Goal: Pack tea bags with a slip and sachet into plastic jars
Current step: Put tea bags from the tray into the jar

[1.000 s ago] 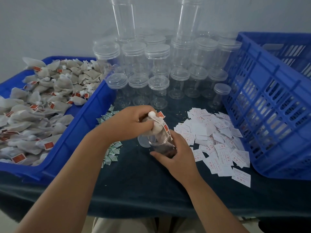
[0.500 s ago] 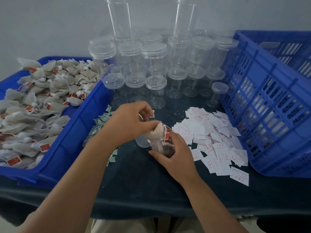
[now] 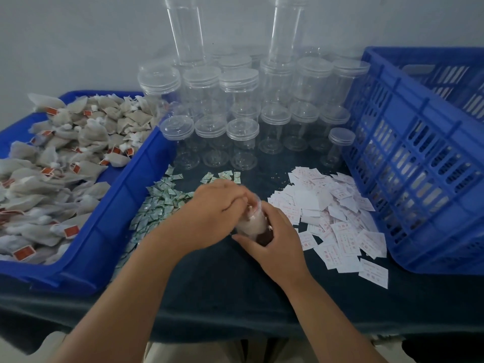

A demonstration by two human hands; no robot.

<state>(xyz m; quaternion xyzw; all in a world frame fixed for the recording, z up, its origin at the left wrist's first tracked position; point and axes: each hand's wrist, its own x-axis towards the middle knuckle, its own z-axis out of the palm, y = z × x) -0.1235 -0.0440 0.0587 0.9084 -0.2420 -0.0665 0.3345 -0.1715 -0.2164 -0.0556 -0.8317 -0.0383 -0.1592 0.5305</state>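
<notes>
The jar sits in the middle of the frame, just above the dark table cloth, tilted with its mouth toward the upper left. Pale tea-bag material fills most of it, and something dark shows at its lower end. The right hand wraps around its lower half from the right, fingers curled about the clear wall in a firm hold. The left hand lies over the mouth of the jar with its fingers bent down onto the rim; that spot is blurred, so I cannot tell whether it pinches anything or only presses. Just left of the hands lies a scatter of small green-and-white sachets, and to their right a heap of white printed slips. Behind them, toward the top centre, stand rows of empty lidded jars, with two tall clear tubes rising at the back. A blue tray on the left of the frame holds loose tea bags with red tags, and a blue slatted crate fills the right side.
</notes>
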